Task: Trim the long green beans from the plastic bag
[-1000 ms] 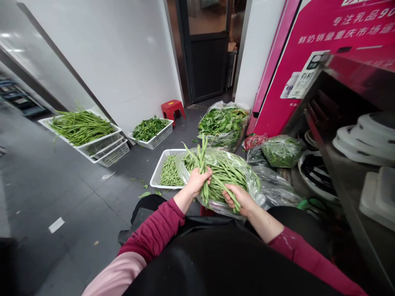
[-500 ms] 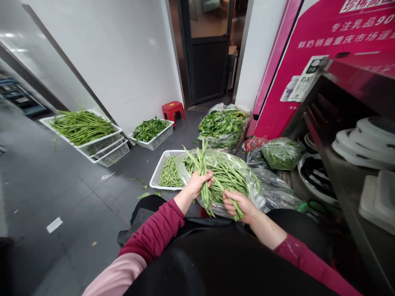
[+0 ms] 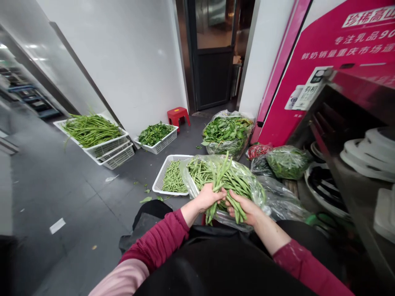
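My left hand (image 3: 210, 196) is closed round a bunch of long green beans (image 3: 222, 169), which stick up above the fist and hang below it. Close beside it, my right hand (image 3: 243, 207) grips a smaller bunch of green beans (image 3: 237, 202) slanting down to the right. The two hands almost meet over an open clear plastic bag (image 3: 189, 174) full of long green beans. Left of the bag, a white basket (image 3: 156, 185) holds short pieces of bean.
Stacked white baskets (image 3: 115, 158) of long green stalks stand left, near a basket of leafy greens (image 3: 156, 133) and a red stool (image 3: 179, 116). Bagged greens (image 3: 228, 129) lie ahead. A metal shelf (image 3: 348, 191) with white containers rises close on my right.
My left hand has moved right with its beans, closing the gap to my right hand. The whole view has shifted slightly, so things sit a little lower and further right.
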A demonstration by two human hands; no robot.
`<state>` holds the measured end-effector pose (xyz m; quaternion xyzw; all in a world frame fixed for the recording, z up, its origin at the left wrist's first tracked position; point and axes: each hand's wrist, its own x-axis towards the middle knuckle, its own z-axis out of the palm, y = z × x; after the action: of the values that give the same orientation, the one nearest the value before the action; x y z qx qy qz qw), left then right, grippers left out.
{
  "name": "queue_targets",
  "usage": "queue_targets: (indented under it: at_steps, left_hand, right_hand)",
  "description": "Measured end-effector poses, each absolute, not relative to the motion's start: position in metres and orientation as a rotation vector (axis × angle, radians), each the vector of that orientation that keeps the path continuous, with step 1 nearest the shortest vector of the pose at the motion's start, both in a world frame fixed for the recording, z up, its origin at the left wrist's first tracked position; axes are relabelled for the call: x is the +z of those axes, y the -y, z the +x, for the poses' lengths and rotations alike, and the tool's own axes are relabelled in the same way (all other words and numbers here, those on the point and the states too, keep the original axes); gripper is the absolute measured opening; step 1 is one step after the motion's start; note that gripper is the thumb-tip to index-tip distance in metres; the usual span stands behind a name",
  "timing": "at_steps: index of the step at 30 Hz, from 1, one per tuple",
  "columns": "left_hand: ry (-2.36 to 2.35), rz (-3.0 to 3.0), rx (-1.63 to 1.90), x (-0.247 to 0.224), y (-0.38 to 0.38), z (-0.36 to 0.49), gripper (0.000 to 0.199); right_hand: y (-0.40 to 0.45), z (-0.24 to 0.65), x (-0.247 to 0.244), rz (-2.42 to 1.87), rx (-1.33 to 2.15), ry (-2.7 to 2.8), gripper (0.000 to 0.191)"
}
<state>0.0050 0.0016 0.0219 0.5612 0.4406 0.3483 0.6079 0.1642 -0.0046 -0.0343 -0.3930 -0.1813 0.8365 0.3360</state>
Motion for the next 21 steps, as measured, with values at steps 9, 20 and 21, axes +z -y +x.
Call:
queue_targets:
  at_steps: [9, 20, 21]
  left_hand:
    - [-1.026, 1.204, 0.829, 0.003, -0.009, 0.002, 0.025]
    - [-1.445, 1.52, 0.985, -0.017, -0.029, 0.013, 0.007]
    - [-1.404, 1.387, 0.986, -0.017, -0.033, 0.012, 0.008]
  right_hand:
    - [0.011, 0.161, -0.022, -0.843, 2.2, 0.643, 0.018]
    - [0.021, 0.13, -0.003, -1.38, 0.823, 1.448, 0.021]
    - [0.02, 0.132, -0.003, -1.387, 0.807, 1.48, 0.021]
